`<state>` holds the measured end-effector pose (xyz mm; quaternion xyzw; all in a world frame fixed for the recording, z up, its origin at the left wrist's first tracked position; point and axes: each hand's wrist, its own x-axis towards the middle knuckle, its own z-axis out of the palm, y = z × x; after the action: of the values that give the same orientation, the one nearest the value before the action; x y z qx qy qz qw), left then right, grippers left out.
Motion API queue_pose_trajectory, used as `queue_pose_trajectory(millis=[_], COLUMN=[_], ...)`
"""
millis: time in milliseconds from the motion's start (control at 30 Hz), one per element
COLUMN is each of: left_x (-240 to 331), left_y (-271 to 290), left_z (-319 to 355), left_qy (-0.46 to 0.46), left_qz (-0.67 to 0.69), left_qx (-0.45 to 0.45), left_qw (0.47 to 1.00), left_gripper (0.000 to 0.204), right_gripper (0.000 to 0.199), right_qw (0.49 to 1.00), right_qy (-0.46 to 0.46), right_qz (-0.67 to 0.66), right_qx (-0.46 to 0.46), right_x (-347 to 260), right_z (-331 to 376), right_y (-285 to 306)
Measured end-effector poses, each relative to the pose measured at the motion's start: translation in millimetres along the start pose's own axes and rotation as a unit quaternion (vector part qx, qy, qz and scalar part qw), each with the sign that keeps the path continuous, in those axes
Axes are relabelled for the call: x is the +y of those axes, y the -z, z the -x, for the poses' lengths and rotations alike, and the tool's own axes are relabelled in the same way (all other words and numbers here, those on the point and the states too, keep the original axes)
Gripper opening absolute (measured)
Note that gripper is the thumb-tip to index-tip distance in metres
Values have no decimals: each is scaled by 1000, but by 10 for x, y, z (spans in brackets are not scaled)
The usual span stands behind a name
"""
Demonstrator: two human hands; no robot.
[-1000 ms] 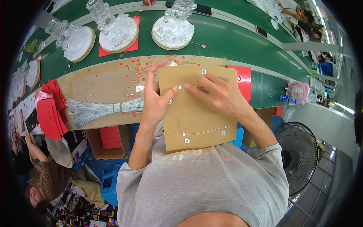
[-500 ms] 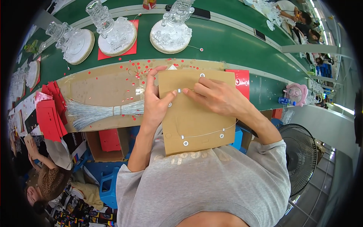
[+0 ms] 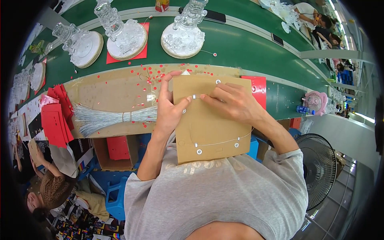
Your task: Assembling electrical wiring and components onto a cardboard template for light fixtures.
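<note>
Against my chest, upright, rests a brown cardboard panel point(image 3: 216, 124) with round white eyelets near its edges. A thin pale wire point(image 3: 218, 142) runs across its lower part through small white clips point(image 3: 196, 145). My left hand point(image 3: 167, 112) grips the panel's left edge, its thumb tip beside an upper white clip point(image 3: 194, 97) and the index finger bent behind the board. My right hand point(image 3: 236, 103) lies over the upper right of the panel, its fingertips pinching a short bit of wire just right of that clip. Its curled fingers cover part of the board.
A bundle of thin wires point(image 3: 108, 117) lies left on a cardboard sheet point(image 3: 104, 88) strewn with red dots. Red cards point(image 3: 56, 124) are stacked beyond it. Clear figures on round bases point(image 3: 183, 42) stand at the back. A black fan point(image 3: 320, 172) is at right; another person point(image 3: 56, 188) sits at left.
The panel and both hands appear slightly further right and lower in the picture, as does the bench. Both hands keep the same hold.
</note>
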<state>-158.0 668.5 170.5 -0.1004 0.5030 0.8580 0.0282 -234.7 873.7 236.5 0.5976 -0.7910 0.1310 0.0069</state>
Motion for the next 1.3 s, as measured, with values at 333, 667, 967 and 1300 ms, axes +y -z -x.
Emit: queue_pose_trajectory(millis=[333, 667, 967, 1300], left_x=[-46, -33, -78, 39], left_y=[1, -6, 53, 56], left_z=[10, 39, 31, 13], left_qy=[-24, -41, -15, 26], left_qz=[-12, -73, -53, -149], left_qx=[-19, -34, -47, -30], left_qw=[999, 996, 997, 988], left_gripper=[72, 65, 56, 39], right_gripper=[40, 45, 35, 37], right_qw=[1000, 990, 989, 981], right_qy=[2, -39, -22, -78], right_qz=[14, -38, -27, -38], right_qx=[-5, 131, 143, 174], right_x=[-56, 21, -9, -52], right_z=[-3, 122, 70, 73], right_y=[-97, -229, -248, -256])
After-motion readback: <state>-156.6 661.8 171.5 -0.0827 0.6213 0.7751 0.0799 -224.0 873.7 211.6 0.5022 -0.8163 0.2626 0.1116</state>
